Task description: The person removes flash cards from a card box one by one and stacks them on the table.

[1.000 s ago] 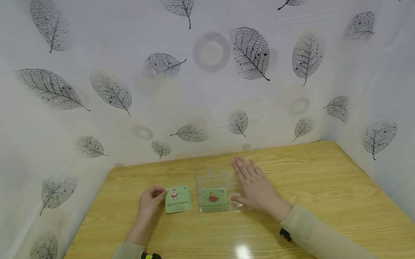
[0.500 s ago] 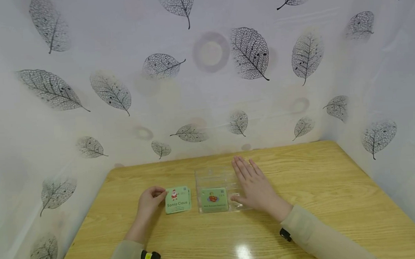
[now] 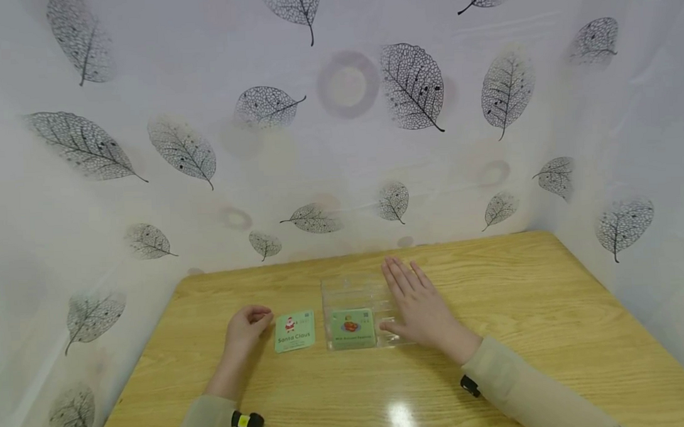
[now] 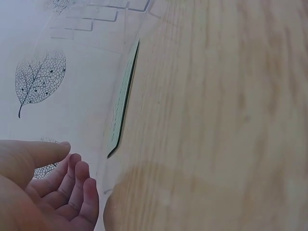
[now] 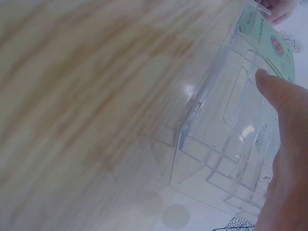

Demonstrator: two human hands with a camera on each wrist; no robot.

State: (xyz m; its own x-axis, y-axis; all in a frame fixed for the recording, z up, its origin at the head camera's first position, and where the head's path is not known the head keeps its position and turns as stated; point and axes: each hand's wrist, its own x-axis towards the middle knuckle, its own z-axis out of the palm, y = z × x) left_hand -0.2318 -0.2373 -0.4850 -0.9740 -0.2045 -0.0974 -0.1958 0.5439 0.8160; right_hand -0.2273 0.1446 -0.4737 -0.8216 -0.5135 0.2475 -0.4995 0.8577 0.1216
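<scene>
In the head view, a pale green "Santa Claus" card (image 3: 295, 342) lies on the wooden table. Just left of it is my left hand (image 3: 245, 333), its fingers loosely bent and holding nothing. The left wrist view shows a gap between those fingertips (image 4: 72, 156) and the card (image 4: 124, 101), seen nearly edge-on. Right of that card stands a clear plastic box (image 3: 349, 296), with a green food-picture card (image 3: 353, 340) in its left part. My right hand (image 3: 421, 311) rests flat over the box's right part. Its thumb (image 5: 276, 89) reaches toward the green card in the right wrist view.
A pale curtain (image 3: 351, 156) printed with dark leaves surrounds the back and sides of the table (image 3: 520, 289). Black wrist devices (image 3: 249, 424) are worn at both sleeves. Light glares off the front of the tabletop.
My left hand has let go of the Santa Claus card and drawn slightly left. The card edges behind it no longer show, and it sits a little lower. My right hand stays still.
</scene>
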